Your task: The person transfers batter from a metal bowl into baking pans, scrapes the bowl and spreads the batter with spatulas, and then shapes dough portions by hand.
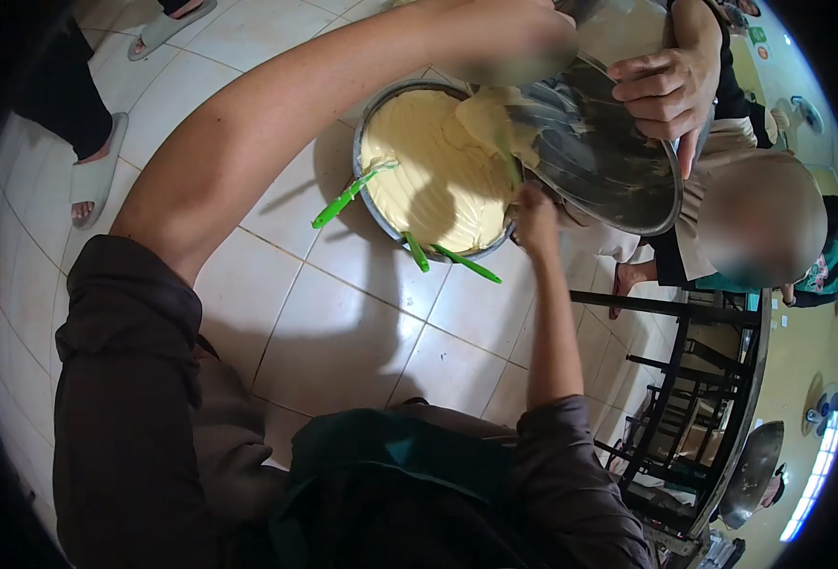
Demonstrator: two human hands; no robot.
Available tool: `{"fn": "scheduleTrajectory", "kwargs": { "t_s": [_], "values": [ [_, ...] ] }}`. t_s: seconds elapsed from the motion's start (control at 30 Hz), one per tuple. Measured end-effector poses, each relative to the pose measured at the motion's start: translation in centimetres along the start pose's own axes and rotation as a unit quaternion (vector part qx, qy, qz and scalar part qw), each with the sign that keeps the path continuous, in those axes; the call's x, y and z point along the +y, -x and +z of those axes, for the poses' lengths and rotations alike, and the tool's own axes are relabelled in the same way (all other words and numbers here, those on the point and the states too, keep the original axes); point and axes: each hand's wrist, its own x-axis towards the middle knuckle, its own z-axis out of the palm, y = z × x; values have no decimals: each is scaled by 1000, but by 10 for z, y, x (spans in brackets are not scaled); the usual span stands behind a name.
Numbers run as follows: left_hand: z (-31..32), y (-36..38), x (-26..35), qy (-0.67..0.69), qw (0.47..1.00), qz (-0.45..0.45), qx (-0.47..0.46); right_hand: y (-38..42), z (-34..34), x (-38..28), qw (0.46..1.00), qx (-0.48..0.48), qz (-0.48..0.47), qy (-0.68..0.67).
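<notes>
My left hand [523, 43] is smeared by motion at the upper rim of a tilted metal bowl [609, 175]; its fingers cannot be made out. Closed in a fist, my right hand [536, 218] is between that bowl and a round basin [370, 197], with a blurred greenish spatula [512, 166] extending from it. Pale yellow cream [428, 171] fills the basin, its surface ridged. Some cream also coats the tilted bowl's inside. Several green-handled utensils, one of them a spatula [338, 207], lean on the basin's near and left rim.
Another person's hand [661, 95] grips the tilted bowl's right rim. That person [713, 190] is at the right. Black metal racks [694, 379] and a large pan [753, 474] are at the lower right. Sandalled feet [97, 180] stand on the tiled floor [343, 313] at the left.
</notes>
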Motion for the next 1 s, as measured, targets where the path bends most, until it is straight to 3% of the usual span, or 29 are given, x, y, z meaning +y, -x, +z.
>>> {"fn": "scheduleTrajectory", "kwargs": {
  "t_s": [0.03, 0.07, 0.17, 0.27, 0.37, 0.4, 0.5, 0.57, 0.6, 0.8, 0.87, 1.0],
  "values": [
    [0, 1, 0, 0, 1000, -2, 5, -2, -19, 5, 999, -11, -10, 42],
    [1, 0, 1, 1, 1000, -3, 9, -12, -23, 16, 989, 50, 8, 138],
    [4, -4, 5, -2, 1000, -7, 4, -81, -20, 80, 968, 57, 98, 225],
    [3, -7, 8, 5, 1000, -7, -1, -90, 22, 60, 979, 121, -13, 164],
    [3, -8, 7, 17, 1000, 3, 0, -36, 9, -31, 998, 17, 22, 52],
    [4, -6, 6, 20, 1000, 5, 1, -29, -3, -21, 995, 44, -64, 61],
    [4, -3, 9, -5, 1000, -2, 6, -51, -59, -5, 989, 45, -6, 140],
    [5, -2, 9, 9, 1000, 7, 9, -113, -87, 31, 972, 54, 14, 229],
    [4, -2, 9, 14, 1000, 12, 11, -141, -87, 50, 950, 72, 0, 305],
    [2, -3, 6, 30, 1000, 2, -9, -203, -16, 95, 939, 82, -100, 320],
    [7, 0, 2, 32, 999, 18, 20, -155, 9, 48, 990, 95, -43, 93],
    [3, 6, 2, 41, 999, 29, 15, -51, -17, -10, 998, -40, 8, 41]
  ]
}}
